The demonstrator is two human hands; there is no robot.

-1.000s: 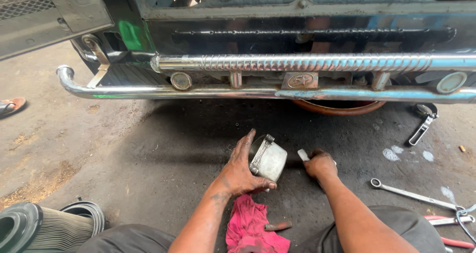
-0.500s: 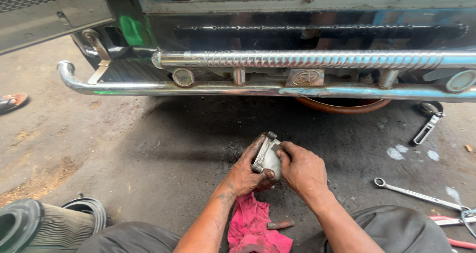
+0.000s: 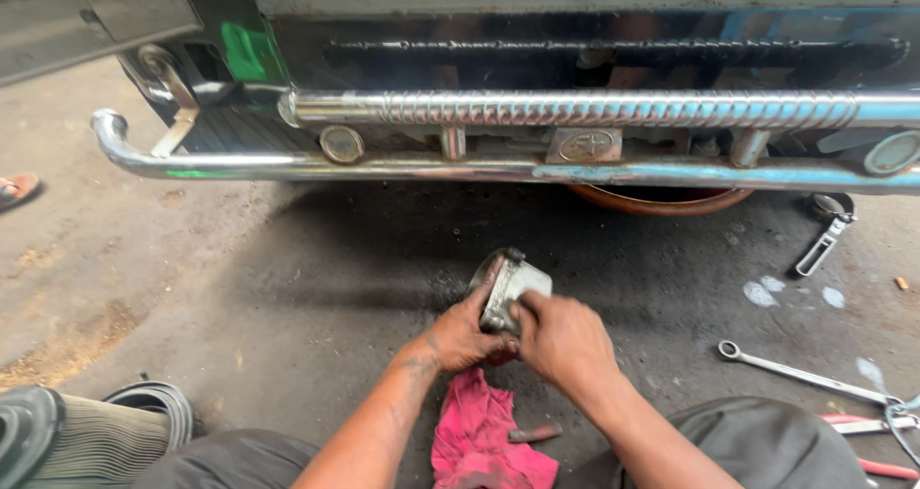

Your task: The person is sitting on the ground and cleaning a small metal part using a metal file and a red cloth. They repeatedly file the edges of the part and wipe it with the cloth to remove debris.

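**Metal part held in both hands, on the floor before a vehicle bumper**

Since the earlier frames, the right hand (image 3: 563, 340) has come off the floor beside the part and now lies over it, fingers forward; the left hand (image 3: 463, 334) stays wrapped on the same piece, which sits slightly further right in view.

Head view, item by item:

- Metal part (image 3: 510, 286): small, grey, roughly cylindrical with a dark rim at its top. Held low over the dark, oil-stained floor (image 3: 316, 288), between the two hands and just in front of the person's knees.
- Left hand: grip clamped on the part's left side, thumb up along its edge.
- Right hand: fingers closed on the part's right face, grip pressed against it.
- Pink rag (image 3: 484, 436): crumpled on the floor directly below the hands, a short brown stick-like piece (image 3: 535, 433) just beside it.
- Chrome bumper (image 3: 498, 168): runs across the view beyond the hands, a ribbed chrome bar (image 3: 613, 108) above it.
- Orange basin (image 3: 661, 199): partly under the bumper.
- Spanner (image 3: 800, 374): on the floor to the right, well apart from the hands.
- Ribbed filter element (image 3: 91, 436): lower left corner.
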